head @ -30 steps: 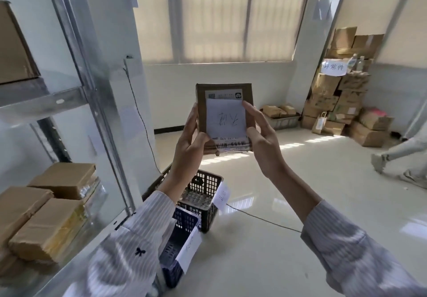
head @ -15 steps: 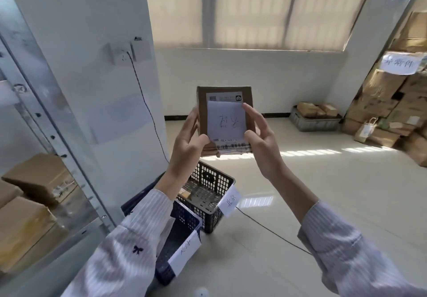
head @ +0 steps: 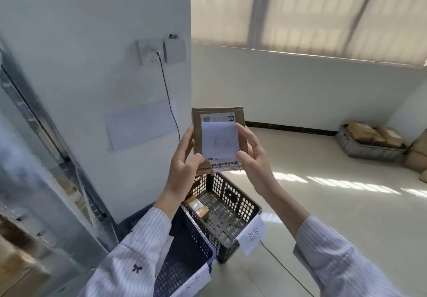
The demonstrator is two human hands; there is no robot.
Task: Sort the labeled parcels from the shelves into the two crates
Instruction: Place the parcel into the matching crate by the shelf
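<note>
While both forearms angle upward, your left hand [head: 184, 165] and right hand [head: 253, 158] pinch the parcel [head: 218, 138] upright above the crates [head: 233, 206].

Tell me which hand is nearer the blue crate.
Left. The left hand grips the parcel at its left edge, toward the blue crate; the right hand grips the opposite edge, above the black crate.
</note>
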